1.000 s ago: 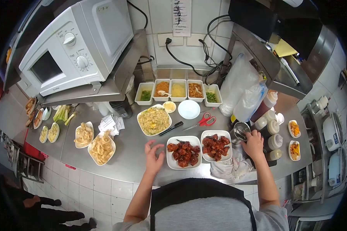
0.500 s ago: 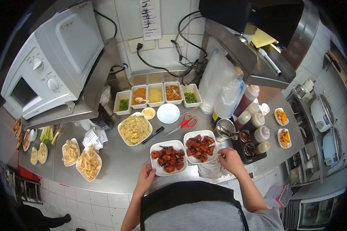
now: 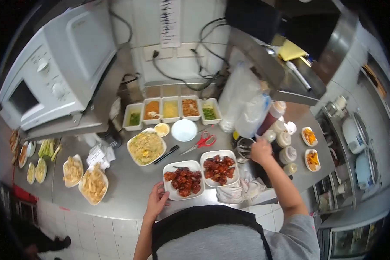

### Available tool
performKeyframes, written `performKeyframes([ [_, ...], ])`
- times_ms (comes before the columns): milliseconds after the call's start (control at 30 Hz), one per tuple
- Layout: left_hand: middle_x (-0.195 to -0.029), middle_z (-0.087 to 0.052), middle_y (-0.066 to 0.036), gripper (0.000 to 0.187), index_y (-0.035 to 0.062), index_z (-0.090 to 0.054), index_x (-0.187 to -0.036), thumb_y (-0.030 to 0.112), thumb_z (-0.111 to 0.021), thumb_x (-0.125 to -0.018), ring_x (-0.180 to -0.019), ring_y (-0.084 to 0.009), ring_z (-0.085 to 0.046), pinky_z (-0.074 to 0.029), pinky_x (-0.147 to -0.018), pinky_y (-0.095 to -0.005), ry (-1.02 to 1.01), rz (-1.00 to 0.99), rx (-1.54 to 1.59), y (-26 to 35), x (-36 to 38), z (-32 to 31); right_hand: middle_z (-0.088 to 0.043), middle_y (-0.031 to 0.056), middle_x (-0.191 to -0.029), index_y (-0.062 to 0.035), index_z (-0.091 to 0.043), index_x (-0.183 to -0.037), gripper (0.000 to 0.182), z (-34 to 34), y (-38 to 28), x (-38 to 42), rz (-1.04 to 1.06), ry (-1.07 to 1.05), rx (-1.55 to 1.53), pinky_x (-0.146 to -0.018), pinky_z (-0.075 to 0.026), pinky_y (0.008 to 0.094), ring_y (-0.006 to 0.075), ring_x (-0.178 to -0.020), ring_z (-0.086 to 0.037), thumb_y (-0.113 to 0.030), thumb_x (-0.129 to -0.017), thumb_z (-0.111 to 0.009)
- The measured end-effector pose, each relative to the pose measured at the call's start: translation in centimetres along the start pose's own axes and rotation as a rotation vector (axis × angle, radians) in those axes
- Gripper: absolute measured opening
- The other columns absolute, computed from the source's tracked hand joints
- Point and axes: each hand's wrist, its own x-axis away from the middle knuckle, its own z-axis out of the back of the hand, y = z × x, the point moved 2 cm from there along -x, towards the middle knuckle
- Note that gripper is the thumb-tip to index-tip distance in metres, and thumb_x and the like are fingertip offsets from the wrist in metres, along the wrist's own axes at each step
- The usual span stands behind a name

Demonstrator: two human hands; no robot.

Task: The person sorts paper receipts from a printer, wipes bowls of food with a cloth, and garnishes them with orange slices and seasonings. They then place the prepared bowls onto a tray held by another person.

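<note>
Two white dishes of dark red glazed pieces, a left dish [image 3: 166,190] and a right dish [image 3: 208,182], stand side by side near the counter's front edge. My left hand [image 3: 157,200] rests at the left dish's lower left side, fingers apart and holding nothing. Farther right, my right hand [image 3: 261,150] is over a metal cup [image 3: 243,149], its fingers bent together at the rim; what they hold, if anything, is hidden. A crumpled cloth [image 3: 232,193] lies below the right dish. Red-handled scissors [image 3: 207,140] lie behind the dishes.
A bowl of fried rice [image 3: 146,147], a black marker [image 3: 166,154] and a pale blue bowl [image 3: 184,130] stand behind. Topping tubs line the wall. Sauce bottles [image 3: 287,154] are at right, fried food [image 3: 93,185] and a microwave [image 3: 60,69] at left. A person's dark-clad leg shows lower left.
My right hand has left the right dish's side and moved up and right to the metal cup. My left hand stays beside the left dish. The view has shifted slightly.
</note>
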Motion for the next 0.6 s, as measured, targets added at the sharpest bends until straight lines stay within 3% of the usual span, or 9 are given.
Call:
performKeyframes([
  [33, -0.091, -0.056, -0.007, 0.047, 0.0059, -0.033, -0.127, 0.006, -0.054, -0.085, -0.074, -0.0147, -0.06, -0.053, -0.053, -0.0264, 0.016, -0.019, 0.024, -0.3, 0.0, 0.1, -0.059, 0.0153, -0.103, -0.0047, -0.068, -0.083, 0.021, 0.7, 0.5, 0.2, 0.045, 0.094, 0.08, -0.079, -0.048, 0.0373, 0.029, -0.097, -0.056, -0.018, -0.073, -0.055],
  [67, -0.09, -0.056, -0.007, 0.047, 0.0059, -0.034, -0.127, 0.007, -0.054, -0.085, -0.072, -0.0141, -0.06, -0.053, -0.053, -0.0266, 0.012, -0.017, 0.0, 0.3, 0.2, 0.0, -0.064, 0.0154, -0.088, -0.0036, -0.067, -0.077, 0.018, 2.3, 0.9, 0.4, 0.005, 0.045, 0.013, -0.07, -0.051, 0.0384, 0.0299, -0.082, -0.063, -0.017, -0.073, -0.056],
  [100, -0.089, -0.056, -0.007, 0.047, 0.0058, -0.034, -0.127, 0.008, -0.055, -0.085, -0.072, -0.0138, -0.06, -0.053, -0.053, -0.0266, 0.009, -0.018, -0.001, 0.4, 0.3, 0.1, -0.065, 0.016, -0.078, -0.003, -0.066, -0.075, 0.018, 2.7, 1.6, 0.6, -0.015, 0.092, -0.058, -0.065, -0.052, 0.0402, 0.0313, -0.073, -0.064, -0.02, -0.073, -0.059],
  [167, -0.089, -0.056, -0.007, 0.047, 0.0056, -0.034, -0.127, 0.009, -0.055, -0.085, -0.072, -0.0136, -0.06, -0.053, -0.053, -0.0265, 0.038, -0.014, 0.003, 0.1, 0.1, 0.3, -0.064, 0.017, -0.079, -0.0047, -0.063, -0.086, 0.024, 7.6, 0.7, 2.8, 0.059, 0.063, -0.064, -0.066, -0.05, 0.0421, 0.0338, -0.075, -0.062, -0.025, -0.073, -0.064],
  [200, -0.089, -0.056, -0.007, 0.048, 0.0055, -0.034, -0.127, 0.01, -0.056, -0.085, -0.071, -0.0135, -0.06, -0.053, -0.053, -0.0265, 0.016, -0.022, 0.003, 0.0, -0.1, 0.3, -0.063, 0.0153, -0.081, -0.0051, -0.062, -0.091, 0.023, 10.2, -0.4, 4.1, 0.141, 0.105, -0.096, -0.067, -0.05, 0.0417, 0.0333, -0.077, -0.061, -0.021, -0.074, -0.063],
  [267, -0.088, -0.056, -0.007, 0.048, 0.0054, -0.034, -0.127, 0.011, -0.057, -0.085, -0.071, -0.0134, -0.06, -0.053, -0.053, -0.0264, 0.002, -0.028, 0.003, 0.0, -0.2, 0.6, -0.061, 0.0128, -0.082, -0.005, -0.061, -0.09, 0.022, 12.1, -3.3, 5.3, 0.424, 0.216, -0.245, -0.067, -0.049, 0.04, 0.032, -0.078, -0.06, -0.02, -0.074, -0.063],
  [333, -0.088, -0.056, -0.007, 0.049, 0.0054, -0.034, -0.127, 0.012, -0.058, -0.085, -0.07, -0.0135, -0.059, -0.053, -0.052, -0.0264, -0.017, -0.018, 0.006, -0.1, -0.2, 0.6, -0.061, 0.01, -0.079, -0.0071, -0.061, -0.083, 0.019, 11.9, -7.6, 6.0, 0.593, 0.263, -0.272, -0.062, -0.049, 0.0399, 0.0256, -0.076, -0.062, -0.022, -0.073, -0.065],
  [467, -0.087, -0.055, -0.007, 0.049, 0.0055, -0.034, -0.127, 0.013, -0.058, -0.085, -0.071, -0.0137, -0.059, -0.053, -0.052, -0.0267, -0.021, -0.039, 0.026, 0.0, -0.1, 0.5, -0.059, 0.0077, -0.08, -0.0058, -0.059, -0.082, 0.016, 8.9, -16.0, 6.5, 0.879, 0.38, -0.285, -0.06, -0.05, 0.0367, 0.0238, -0.073, -0.061, -0.018, -0.071, -0.062],
  [600, -0.089, -0.054, -0.008, 0.05, 0.0054, -0.034, -0.127, 0.014, -0.058, -0.085, -0.073, -0.0142, -0.059, -0.053, -0.053, -0.0271, -0.009, -0.047, 0.034, 0.0, 0.2, 0.5, -0.058, 0.0074, -0.081, -0.0054, -0.058, -0.081, 0.015, 8.0, -19.5, 6.0, 0.944, 0.373, -0.258, -0.06, -0.05, 0.0357, 0.0233, -0.072, -0.061, -0.016, -0.071, -0.06],
])
